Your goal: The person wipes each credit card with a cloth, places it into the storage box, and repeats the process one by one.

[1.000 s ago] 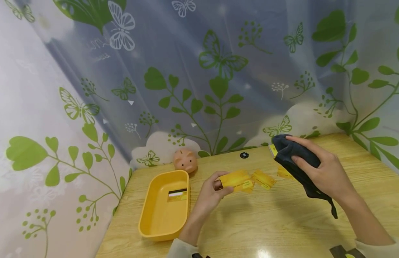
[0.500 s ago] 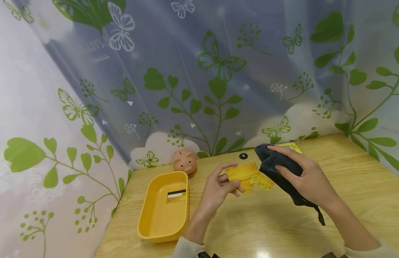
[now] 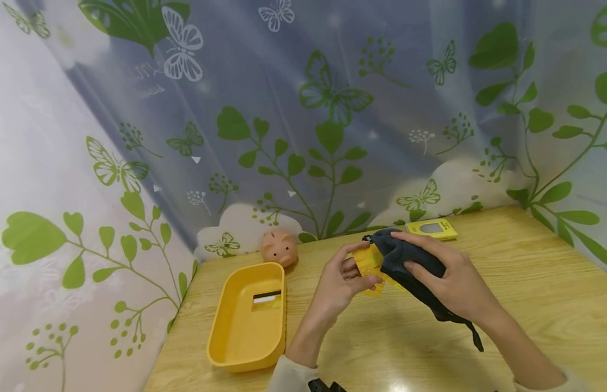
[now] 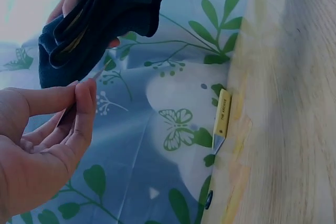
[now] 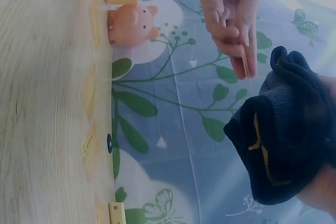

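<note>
My left hand [image 3: 335, 286] pinches a yellow card [image 3: 367, 260] between thumb and fingers. In the left wrist view that card shows nearly edge-on. A dark blue cloth pouch [image 3: 408, 260], with a black strap dangling below, is gripped by my right hand [image 3: 450, 275] above the table. The pouch is bunched and tilted, its folded rim towards the card. In the head view the card's far end overlaps the pouch's edge; the wrist views show a gap between them. More yellow cards [image 5: 89, 95] lie on the table, mostly hidden by the pouch in the head view.
A yellow tray [image 3: 211, 340] on the left holds a card [image 3: 266, 305] with a black stripe. Behind it sits a pink piggy bank [image 3: 279, 248]. A yellow box [image 3: 433, 228] and a black round chip [image 5: 109, 144] lie along the table's back edge, by the curtain.
The right hand has carried the pouch left and slightly down, towards the left hand, uncovering the yellow box. The left hand has moved a little right with the card.
</note>
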`<state>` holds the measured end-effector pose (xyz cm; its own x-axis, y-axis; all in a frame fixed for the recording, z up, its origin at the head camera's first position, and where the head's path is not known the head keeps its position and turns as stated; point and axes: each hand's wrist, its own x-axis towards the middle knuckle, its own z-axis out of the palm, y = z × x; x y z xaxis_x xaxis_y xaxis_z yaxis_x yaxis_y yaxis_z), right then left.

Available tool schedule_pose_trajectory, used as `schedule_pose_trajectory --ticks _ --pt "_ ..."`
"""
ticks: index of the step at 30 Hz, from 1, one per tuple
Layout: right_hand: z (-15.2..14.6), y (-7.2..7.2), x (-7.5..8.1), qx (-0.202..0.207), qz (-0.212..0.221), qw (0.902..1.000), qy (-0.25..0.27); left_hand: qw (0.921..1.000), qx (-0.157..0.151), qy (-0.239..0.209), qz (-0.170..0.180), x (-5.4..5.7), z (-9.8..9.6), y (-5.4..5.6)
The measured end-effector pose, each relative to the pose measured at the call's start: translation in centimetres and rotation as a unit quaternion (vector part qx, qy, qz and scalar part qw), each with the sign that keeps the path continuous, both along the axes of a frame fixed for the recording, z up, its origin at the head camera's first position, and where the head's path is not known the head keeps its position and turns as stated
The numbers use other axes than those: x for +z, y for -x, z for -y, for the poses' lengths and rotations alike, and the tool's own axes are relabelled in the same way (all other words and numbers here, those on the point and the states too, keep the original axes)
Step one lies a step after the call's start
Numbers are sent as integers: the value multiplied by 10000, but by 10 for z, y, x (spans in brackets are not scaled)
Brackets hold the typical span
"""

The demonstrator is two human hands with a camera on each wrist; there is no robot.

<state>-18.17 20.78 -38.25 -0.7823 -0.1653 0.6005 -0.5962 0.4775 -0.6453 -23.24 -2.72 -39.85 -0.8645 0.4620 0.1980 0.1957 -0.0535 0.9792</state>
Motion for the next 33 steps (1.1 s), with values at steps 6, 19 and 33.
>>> schedule_pose_trajectory --ticks 6,19,33 --pt "6 -2 -2 37 -21 10000 -23 9999 -101 3 11 3 -1 0" --pt "15 -4 -1 228 -274 9992 -183 9999 6 136 13 4 2 3" --pt "34 -2 3 290 -165 9992 -203 9999 94 57 -118 5 7 5"
